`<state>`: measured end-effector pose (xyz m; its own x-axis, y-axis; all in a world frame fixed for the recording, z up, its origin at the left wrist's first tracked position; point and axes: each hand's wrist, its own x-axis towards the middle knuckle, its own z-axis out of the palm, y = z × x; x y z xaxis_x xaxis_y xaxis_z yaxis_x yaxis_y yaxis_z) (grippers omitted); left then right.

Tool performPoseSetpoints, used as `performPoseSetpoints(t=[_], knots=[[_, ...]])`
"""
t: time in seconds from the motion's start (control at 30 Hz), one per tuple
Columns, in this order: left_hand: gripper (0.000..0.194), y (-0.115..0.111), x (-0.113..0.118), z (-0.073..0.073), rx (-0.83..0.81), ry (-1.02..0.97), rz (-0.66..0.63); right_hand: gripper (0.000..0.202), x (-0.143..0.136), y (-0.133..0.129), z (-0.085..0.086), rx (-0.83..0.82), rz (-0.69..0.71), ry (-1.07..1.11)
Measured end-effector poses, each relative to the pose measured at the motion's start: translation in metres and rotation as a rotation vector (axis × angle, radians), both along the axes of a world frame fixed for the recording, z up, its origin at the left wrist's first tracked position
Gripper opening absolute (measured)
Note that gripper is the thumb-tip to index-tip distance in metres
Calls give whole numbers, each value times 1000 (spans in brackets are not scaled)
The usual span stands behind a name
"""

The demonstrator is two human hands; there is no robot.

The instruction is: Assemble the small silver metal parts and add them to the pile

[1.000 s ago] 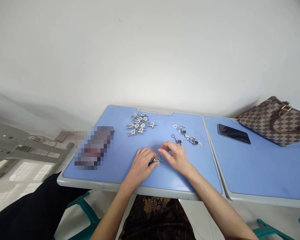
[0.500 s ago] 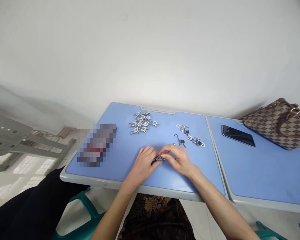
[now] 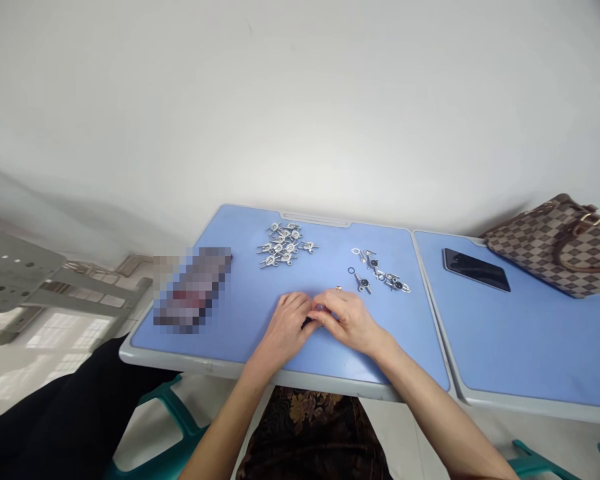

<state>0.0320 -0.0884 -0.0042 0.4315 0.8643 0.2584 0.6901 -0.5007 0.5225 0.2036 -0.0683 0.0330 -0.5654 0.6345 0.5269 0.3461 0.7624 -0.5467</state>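
Observation:
Over the front of the blue table [image 3: 220, 343], my two hands meet fingertip to fingertip. My left hand [image 3: 291, 327] is closed around a small dark and silver metal part [image 3: 307, 323], which is mostly covered by fingers. Thumb and forefinger of my right hand [image 3: 349, 322] are pinched together over that part; what sits between them is hidden. Beyond the left hand lies a pile of similar silver metal parts [image 3: 283, 245]. Nearer the right hand are loose metal parts with black centres [image 3: 364, 283], a thin dark ring [image 3: 351, 271] and a pale ring [image 3: 355, 251].
A blurred-out object [image 3: 195, 290] lies on the table's left side. Across the seam, a second blue table [image 3: 520, 353] holds a black phone [image 3: 476, 269] and a checked brown handbag [image 3: 560, 247]. The white wall [image 3: 300, 120] stands right behind. A person's dark-clothed leg [image 3: 70, 400] is at left.
My right hand has shifted slightly left and its fingers have closed in over the metal part, covering what was visible before. The left hand and the piles stay put.

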Motion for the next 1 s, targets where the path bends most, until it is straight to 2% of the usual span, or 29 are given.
performPoseSetpoints(t=[0.13, 0.33, 0.43, 0.6, 0.67, 0.83, 1.0], knots=[[11, -1, 1, 0, -4, -13, 15, 20, -7, -2, -3, 26, -94, -3], [8, -1, 0, -1, 3, -7, 11, 21, -11, -4, -18, 74, -267, 10], [7, -1, 1, 1, -16, -3, 14, 13, -10, -5, -20, -12, -200, 45], [12, -2, 1, 3, -21, -36, 17, 23, -6, -4, -8, -140, 20, 43], [11, -2, 1, 3, -10, -43, 7, 25, -3, -3, -2, -187, 67, 45], [17, -1, 0, 2, -20, -15, 13, 21, 2, 1, 5, -194, 37, 110], [10, 0, 1, 1, -2, 1, 13, 20, -2, 2, 4, -133, -48, 156]])
